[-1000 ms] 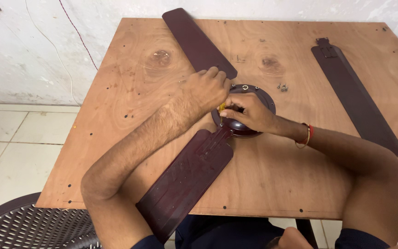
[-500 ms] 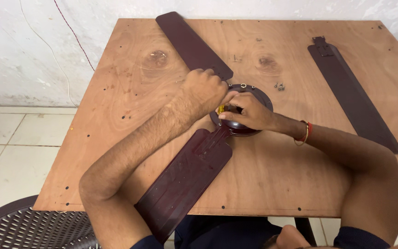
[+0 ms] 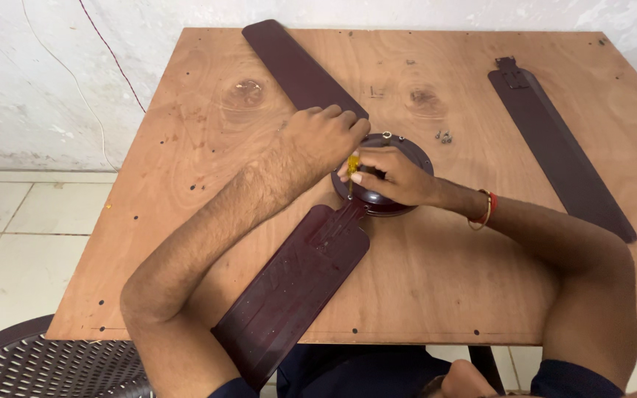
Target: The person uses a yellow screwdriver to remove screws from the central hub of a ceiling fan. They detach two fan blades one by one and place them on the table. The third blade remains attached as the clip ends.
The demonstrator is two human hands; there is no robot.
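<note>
A dark maroon ceiling fan hub [image 3: 407, 151] lies in the middle of a plywood table [image 3: 186, 184]. Two maroon blades are joined to it, one [image 3: 296, 284] reaching toward me and one [image 3: 296, 66] running to the far left. My right hand [image 3: 388, 177] rests on the hub and grips a small yellow-handled screwdriver [image 3: 352, 163], held upright at the hub's left rim. My left hand [image 3: 326, 136] presses on the far blade right beside the hub, fingers curled. An orange bangle sits on my right wrist.
A third loose maroon blade [image 3: 554, 140] lies on the table's right side. Small screws [image 3: 444, 135] lie just right of the hub. A dark mesh plastic chair [image 3: 31, 368] stands at lower left. A white wall and tiled floor lie behind and left.
Both hands stay at the hub with only slight shifts. The view has tilted a little, so the table sits lower in the frame.
</note>
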